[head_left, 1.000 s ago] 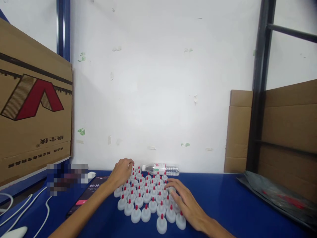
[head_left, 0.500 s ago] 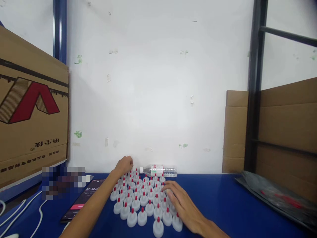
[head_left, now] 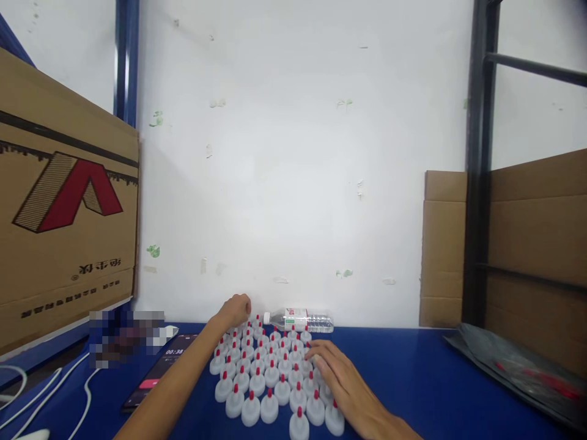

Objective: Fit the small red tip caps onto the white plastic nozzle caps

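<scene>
Several white caps with red tips [head_left: 270, 373] stand in close rows on the blue table [head_left: 413, 379]. My left hand [head_left: 235, 310] reaches to the far left corner of the cluster, fingers curled over the back caps; whether it grips one I cannot tell. My right hand [head_left: 342, 382] lies flat, fingers spread, on the right side of the cluster, touching the caps there.
A clear water bottle [head_left: 300, 319] lies on its side behind the caps by the white wall. A phone [head_left: 158, 370] lies left of the caps, with white cables [head_left: 50, 391] further left. Cardboard boxes [head_left: 64, 208] stand left and right [head_left: 536, 244]; dark plastic bags [head_left: 518, 366] lie right.
My left hand has crept slightly further back along the cluster's far left edge. My right hand stays on the right side of the caps. The view shifted a little.
</scene>
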Demonstrator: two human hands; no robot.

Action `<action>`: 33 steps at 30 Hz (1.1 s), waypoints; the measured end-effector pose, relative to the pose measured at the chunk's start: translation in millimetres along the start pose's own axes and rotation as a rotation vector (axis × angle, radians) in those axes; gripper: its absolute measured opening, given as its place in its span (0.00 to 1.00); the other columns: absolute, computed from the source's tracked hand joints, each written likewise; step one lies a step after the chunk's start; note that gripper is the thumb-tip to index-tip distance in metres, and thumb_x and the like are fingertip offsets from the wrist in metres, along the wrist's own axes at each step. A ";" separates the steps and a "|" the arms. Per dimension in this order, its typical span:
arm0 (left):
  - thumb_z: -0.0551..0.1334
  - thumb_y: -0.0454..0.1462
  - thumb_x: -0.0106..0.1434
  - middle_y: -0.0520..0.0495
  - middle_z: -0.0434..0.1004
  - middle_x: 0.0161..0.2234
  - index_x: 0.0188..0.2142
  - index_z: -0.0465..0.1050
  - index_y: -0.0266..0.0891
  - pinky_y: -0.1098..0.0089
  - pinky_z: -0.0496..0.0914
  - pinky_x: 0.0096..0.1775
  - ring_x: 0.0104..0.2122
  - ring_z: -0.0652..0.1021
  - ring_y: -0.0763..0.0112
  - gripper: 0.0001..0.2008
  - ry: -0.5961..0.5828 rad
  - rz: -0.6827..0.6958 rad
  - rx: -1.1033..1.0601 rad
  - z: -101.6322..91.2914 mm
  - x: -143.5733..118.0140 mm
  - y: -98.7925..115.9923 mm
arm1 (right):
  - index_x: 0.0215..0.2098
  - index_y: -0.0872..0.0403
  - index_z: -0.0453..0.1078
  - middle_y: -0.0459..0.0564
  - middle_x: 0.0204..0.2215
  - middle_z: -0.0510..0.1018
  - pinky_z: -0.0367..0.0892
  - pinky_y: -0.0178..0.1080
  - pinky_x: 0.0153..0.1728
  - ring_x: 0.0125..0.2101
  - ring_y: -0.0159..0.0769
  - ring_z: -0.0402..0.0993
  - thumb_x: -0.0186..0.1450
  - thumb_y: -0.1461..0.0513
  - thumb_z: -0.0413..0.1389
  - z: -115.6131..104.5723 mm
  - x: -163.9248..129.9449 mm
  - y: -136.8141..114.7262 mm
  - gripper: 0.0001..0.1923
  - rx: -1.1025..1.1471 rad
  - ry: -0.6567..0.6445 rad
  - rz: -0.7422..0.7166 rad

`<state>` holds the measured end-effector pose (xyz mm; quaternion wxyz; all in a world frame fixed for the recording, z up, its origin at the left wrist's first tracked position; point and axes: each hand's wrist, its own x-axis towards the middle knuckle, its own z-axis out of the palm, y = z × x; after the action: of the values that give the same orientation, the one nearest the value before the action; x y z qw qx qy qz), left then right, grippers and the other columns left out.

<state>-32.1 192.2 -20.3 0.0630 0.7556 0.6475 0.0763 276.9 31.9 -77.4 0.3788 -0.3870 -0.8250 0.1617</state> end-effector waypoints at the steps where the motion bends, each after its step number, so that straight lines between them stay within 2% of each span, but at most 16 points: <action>1: 0.63 0.42 0.71 0.42 0.73 0.54 0.56 0.70 0.38 0.55 0.76 0.47 0.48 0.78 0.59 0.17 -0.017 -0.001 0.004 -2.9 -1.0 0.2 | 0.54 0.45 0.70 0.51 0.55 0.71 0.59 0.45 0.61 0.58 0.41 0.66 0.78 0.51 0.38 0.4 0.2 0.1 0.21 0.005 0.004 0.000; 5: 0.63 0.42 0.71 0.42 0.73 0.54 0.56 0.70 0.38 0.55 0.76 0.47 0.48 0.78 0.60 0.17 -0.017 0.016 0.014 -13.8 -10.9 4.2 | 0.53 0.46 0.71 0.51 0.55 0.72 0.60 0.45 0.61 0.57 0.41 0.68 0.78 0.50 0.38 2.9 0.9 2.4 0.23 0.036 0.023 -0.004; 12: 0.62 0.42 0.71 0.42 0.74 0.54 0.55 0.70 0.38 0.54 0.75 0.48 0.48 0.78 0.59 0.16 0.168 0.072 -0.006 -14.4 -49.4 2.7 | 0.51 0.47 0.73 0.51 0.56 0.73 0.59 0.47 0.62 0.57 0.43 0.68 0.77 0.47 0.35 5.2 2.5 11.5 0.27 0.158 0.119 0.067; 15: 0.62 0.42 0.71 0.42 0.74 0.53 0.55 0.71 0.38 0.55 0.75 0.48 0.47 0.78 0.60 0.16 0.174 0.072 -0.066 -12.6 -51.3 -7.3 | 0.49 0.47 0.73 0.51 0.53 0.75 0.60 0.47 0.60 0.55 0.43 0.70 0.77 0.46 0.35 4.7 3.8 12.0 0.28 0.190 0.132 0.082; 18: 0.63 0.43 0.71 0.43 0.75 0.52 0.53 0.72 0.37 0.55 0.75 0.48 0.47 0.78 0.60 0.16 0.151 0.067 -0.145 -9.6 -42.6 -16.0 | 0.50 0.47 0.73 0.50 0.54 0.75 0.60 0.45 0.60 0.54 0.42 0.70 0.77 0.46 0.35 4.6 4.2 11.4 0.28 0.190 0.130 0.077; 20: 0.58 0.46 0.73 0.44 0.78 0.48 0.49 0.75 0.38 0.56 0.74 0.49 0.46 0.79 0.60 0.15 0.148 0.070 -0.188 -6.5 -38.6 -18.6 | 0.50 0.46 0.73 0.50 0.54 0.75 0.60 0.44 0.60 0.54 0.42 0.70 0.77 0.46 0.35 4.4 4.2 10.9 0.28 0.187 0.123 0.072; 22: 0.50 0.48 0.76 0.44 0.80 0.47 0.50 0.75 0.39 0.57 0.72 0.53 0.48 0.79 0.57 0.21 0.173 0.083 -0.211 -3.6 -41.6 -17.7 | 0.50 0.46 0.73 0.49 0.53 0.75 0.59 0.44 0.60 0.54 0.42 0.70 0.76 0.45 0.34 3.7 4.2 10.8 0.29 0.191 0.125 0.085; 24: 0.44 0.49 0.75 0.42 0.78 0.52 0.58 0.71 0.41 0.55 0.67 0.57 0.54 0.76 0.54 0.25 0.229 0.104 -0.218 -2.3 -53.4 -12.5 | 0.49 0.46 0.74 0.49 0.52 0.76 0.59 0.45 0.61 0.55 0.42 0.69 0.76 0.43 0.33 2.7 4.3 11.7 0.31 0.208 0.147 0.138; 26: 0.44 0.51 0.74 0.40 0.71 0.61 0.65 0.62 0.42 0.51 0.62 0.61 0.61 0.70 0.51 0.28 0.301 0.133 -0.219 -1.9 -72.3 -2.3 | 0.49 0.46 0.74 0.50 0.52 0.76 0.58 0.46 0.61 0.56 0.43 0.68 0.75 0.42 0.32 1.7 4.7 13.9 0.33 0.237 0.186 0.208; 28: 0.40 0.50 0.75 0.44 0.67 0.63 0.66 0.61 0.46 0.54 0.60 0.63 0.63 0.67 0.56 0.27 0.366 0.182 -0.227 -0.2 -94.6 12.0 | 0.47 0.48 0.74 0.51 0.51 0.77 0.58 0.48 0.61 0.56 0.44 0.69 0.74 0.40 0.31 1.0 5.5 16.9 0.35 0.267 0.222 0.257; 31: 0.42 0.47 0.75 0.44 0.73 0.57 0.58 0.69 0.46 0.55 0.66 0.60 0.58 0.71 0.58 0.23 0.536 0.332 -0.261 8.2 -126.4 36.0 | 0.46 0.49 0.74 0.51 0.48 0.78 0.61 0.50 0.60 0.54 0.45 0.71 0.74 0.40 0.31 0.7 6.7 19.9 0.36 0.264 0.237 0.280; 33: 0.47 0.44 0.75 0.44 0.76 0.53 0.57 0.69 0.46 0.56 0.70 0.56 0.54 0.74 0.59 0.19 0.636 0.426 -0.301 16.7 -143.4 49.7 | 0.44 0.48 0.74 0.51 0.46 0.79 0.63 0.49 0.57 0.51 0.45 0.73 0.74 0.39 0.31 0.6 7.1 19.3 0.35 0.218 0.235 0.270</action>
<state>-2.2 42.9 -31.9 -0.0478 0.7940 0.4452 0.4111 283.4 49.8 -85.2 0.4869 -0.4667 -0.6935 0.2533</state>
